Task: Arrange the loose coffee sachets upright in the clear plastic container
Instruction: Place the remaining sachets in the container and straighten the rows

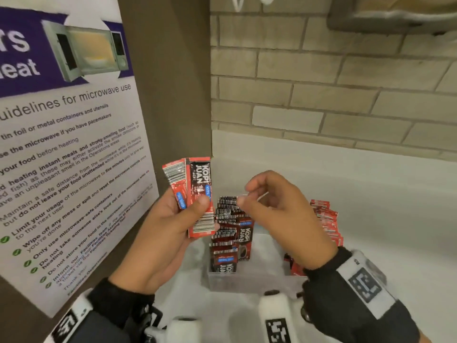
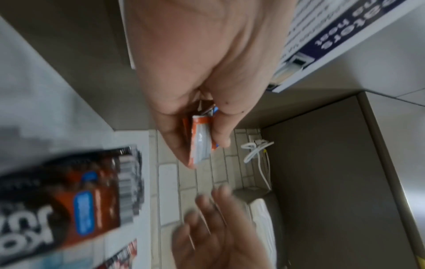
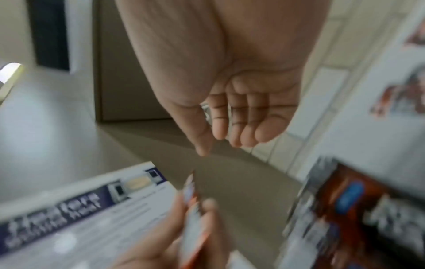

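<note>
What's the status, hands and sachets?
Left hand grips two sachets. Right hand empty, fingers loosely curled above the container. Row already upright inside; loose pile behind.

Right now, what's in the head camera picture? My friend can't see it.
The left hand holds a few red coffee sachets above a clear plastic container with sachets standing inside. The empty right hand hovers beside them, fingers loosely curled, and a microwave poster hangs at left.
</note>
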